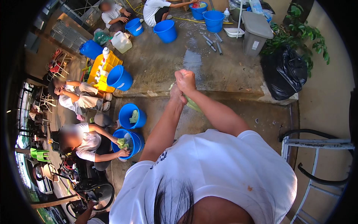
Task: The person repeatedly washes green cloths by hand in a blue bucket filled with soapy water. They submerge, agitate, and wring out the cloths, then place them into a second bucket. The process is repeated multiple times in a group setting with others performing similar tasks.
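My left hand [176, 93] and my right hand [185, 80] are closed close together around a light green cloth [192, 105], out in front of my chest. Most of the cloth is hidden by my fists and forearms; part of it hangs below them, and a small edge shows beside my left hand. Beneath my hands lies the edge of a wet concrete step [156, 91]. To the left stands a blue bucket [126, 109] with a green cloth [134, 116] inside.
A seated person [86, 142] handles a green cloth in another blue bucket [137, 142]. Other people sit further off. A yellow crate [96, 68], more buckets, metal tubes [219, 48], a grey bin [256, 30] and a black bag [285, 74] are on the ground. At right leans a metal ladder [313, 168].
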### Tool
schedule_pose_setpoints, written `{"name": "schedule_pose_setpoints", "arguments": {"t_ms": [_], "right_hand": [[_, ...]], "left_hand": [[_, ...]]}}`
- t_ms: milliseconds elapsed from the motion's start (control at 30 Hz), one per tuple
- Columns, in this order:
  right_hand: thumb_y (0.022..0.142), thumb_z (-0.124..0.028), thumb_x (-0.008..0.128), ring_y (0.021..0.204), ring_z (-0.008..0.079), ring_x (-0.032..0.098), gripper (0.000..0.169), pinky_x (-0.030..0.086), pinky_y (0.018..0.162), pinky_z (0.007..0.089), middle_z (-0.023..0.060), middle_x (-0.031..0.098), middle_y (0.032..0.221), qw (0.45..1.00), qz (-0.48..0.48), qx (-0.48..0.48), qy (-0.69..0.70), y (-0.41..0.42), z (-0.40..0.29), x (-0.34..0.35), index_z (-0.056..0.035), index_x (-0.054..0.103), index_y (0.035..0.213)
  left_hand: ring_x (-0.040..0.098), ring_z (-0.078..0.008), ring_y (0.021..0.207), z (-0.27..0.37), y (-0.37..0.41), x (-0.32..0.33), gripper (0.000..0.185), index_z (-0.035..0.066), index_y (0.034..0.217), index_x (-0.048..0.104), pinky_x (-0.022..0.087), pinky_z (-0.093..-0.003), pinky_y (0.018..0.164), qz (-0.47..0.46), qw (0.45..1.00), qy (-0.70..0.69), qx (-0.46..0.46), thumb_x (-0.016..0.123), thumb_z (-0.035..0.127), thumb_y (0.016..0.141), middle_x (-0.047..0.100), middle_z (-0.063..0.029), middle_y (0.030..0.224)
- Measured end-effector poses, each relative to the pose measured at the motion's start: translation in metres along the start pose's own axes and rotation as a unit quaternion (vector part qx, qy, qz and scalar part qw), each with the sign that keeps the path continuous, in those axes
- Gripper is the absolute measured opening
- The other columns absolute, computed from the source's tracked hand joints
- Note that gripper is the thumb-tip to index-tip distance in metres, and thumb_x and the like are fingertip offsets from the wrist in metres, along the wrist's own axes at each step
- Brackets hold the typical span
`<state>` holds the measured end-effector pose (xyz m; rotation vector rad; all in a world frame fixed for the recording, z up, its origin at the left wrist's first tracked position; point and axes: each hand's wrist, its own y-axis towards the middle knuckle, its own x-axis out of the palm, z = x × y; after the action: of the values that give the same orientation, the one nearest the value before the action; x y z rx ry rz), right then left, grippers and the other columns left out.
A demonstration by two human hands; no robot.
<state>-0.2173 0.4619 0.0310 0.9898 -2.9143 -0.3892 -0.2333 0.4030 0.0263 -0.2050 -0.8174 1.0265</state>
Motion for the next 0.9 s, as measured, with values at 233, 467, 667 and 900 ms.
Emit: {"name": "schedule_pose_setpoints", "arguments": {"t_ms": [233,467,667,900], "right_hand": [[0.076,-0.022,0.058,0.053,0.0168,0.045,0.029,0.039,0.052,0.0345,0.0139,0.046,0.052,0.988,0.069,-0.118,-0.075,-0.006,0.015,0.013,0.0034,0.054,0.064],[0.079,-0.051,0.058,0.059,0.0129,0.049,0.053,0.042,0.056,0.0328,0.0039,0.057,0.063,0.947,-0.321,-0.015,-0.003,0.030,-0.017,-0.031,0.0015,0.059,0.073],[0.075,-0.033,0.061,0.075,0.0156,0.057,0.042,0.045,0.070,0.0288,0.0081,0.061,0.084,0.917,-0.395,-0.015,-0.042,0.045,-0.002,-0.078,0.0018,0.055,0.098],[0.081,-0.037,0.063,0.055,0.0198,0.055,0.037,0.043,0.049,0.0326,0.0063,0.055,0.061,0.949,-0.090,0.140,0.266,-0.004,-0.073,-0.021,-0.0020,0.053,0.073]], "left_hand": [[0.058,-0.0192,0.082,0.002,0.023,-0.041,0.043,0.008,0.099,0.054,0.049,-0.0319,0.068,-0.086,0.996,0.015,0.003,0.043,0.047,0.087,0.058,-0.0066,0.090],[0.061,-0.0198,0.086,0.053,-0.023,-0.040,0.064,0.000,0.118,0.046,0.047,-0.0329,0.082,-0.129,0.789,0.570,0.192,0.061,0.047,0.077,0.060,-0.0171,0.098],[0.061,-0.0233,0.086,0.086,-0.022,-0.035,0.043,0.004,0.114,0.052,0.048,-0.0357,0.081,-0.170,0.983,0.058,0.031,0.052,0.038,0.087,0.060,-0.0142,0.104],[0.056,-0.0189,0.083,0.022,-0.019,0.007,0.041,0.011,0.104,0.051,0.045,-0.0338,0.070,-0.202,0.976,-0.077,-0.034,0.038,0.047,0.090,0.055,-0.0056,0.098]]}}
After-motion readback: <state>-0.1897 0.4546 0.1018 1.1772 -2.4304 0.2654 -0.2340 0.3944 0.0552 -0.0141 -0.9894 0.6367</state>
